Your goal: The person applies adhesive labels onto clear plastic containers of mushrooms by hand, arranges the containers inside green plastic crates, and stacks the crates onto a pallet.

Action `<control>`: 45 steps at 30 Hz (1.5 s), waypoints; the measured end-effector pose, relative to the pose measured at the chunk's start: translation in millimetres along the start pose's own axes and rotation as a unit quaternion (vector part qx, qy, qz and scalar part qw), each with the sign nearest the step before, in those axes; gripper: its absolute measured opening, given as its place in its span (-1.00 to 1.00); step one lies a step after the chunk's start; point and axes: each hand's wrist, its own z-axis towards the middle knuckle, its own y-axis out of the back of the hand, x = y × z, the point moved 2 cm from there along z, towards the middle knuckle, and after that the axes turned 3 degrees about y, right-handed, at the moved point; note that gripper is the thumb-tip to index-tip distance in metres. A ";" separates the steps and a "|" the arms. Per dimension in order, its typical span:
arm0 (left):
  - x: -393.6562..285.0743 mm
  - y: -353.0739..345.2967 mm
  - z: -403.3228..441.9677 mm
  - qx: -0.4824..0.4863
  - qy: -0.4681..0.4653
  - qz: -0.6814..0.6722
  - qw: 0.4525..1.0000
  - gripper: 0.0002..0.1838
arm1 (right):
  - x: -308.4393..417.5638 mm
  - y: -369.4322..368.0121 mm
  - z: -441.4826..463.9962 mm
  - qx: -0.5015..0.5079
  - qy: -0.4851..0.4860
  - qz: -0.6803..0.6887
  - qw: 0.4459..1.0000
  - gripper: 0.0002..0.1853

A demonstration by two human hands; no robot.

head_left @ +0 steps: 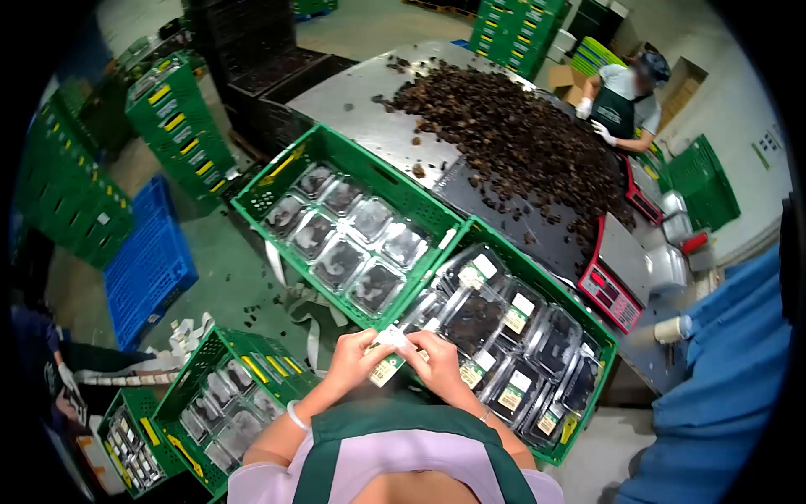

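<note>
My left hand (354, 364) and my right hand (435, 361) are close together in front of the apron, their fingers pinched on a white and green label (387, 361) between them. Right beside my right hand is a green crate (606, 370) filled with clear boxes of dark contents, several bearing similar labels. One dark-filled box (474, 319) lies near its middle. Beyond my hands stands another green crate (323, 139), holding several clear boxes (342, 260) in rows.
A dark heap (495, 126) covers much of the metal table (336, 97). Red scales (609, 298) stand at the right. A co-worker (621, 101) is at the back. Green crates (180, 139), a blue pallet (151, 260) and a lower-left crate (220, 336) are at the left; a blue curtain (722, 361) hangs right.
</note>
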 end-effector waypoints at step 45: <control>-16.5 -58.0 -1.2 0.413 0.118 -0.006 0.903 -0.84 | -94.4 213.2 -89.5 -0.130 -0.217 -0.431 0.866 -0.43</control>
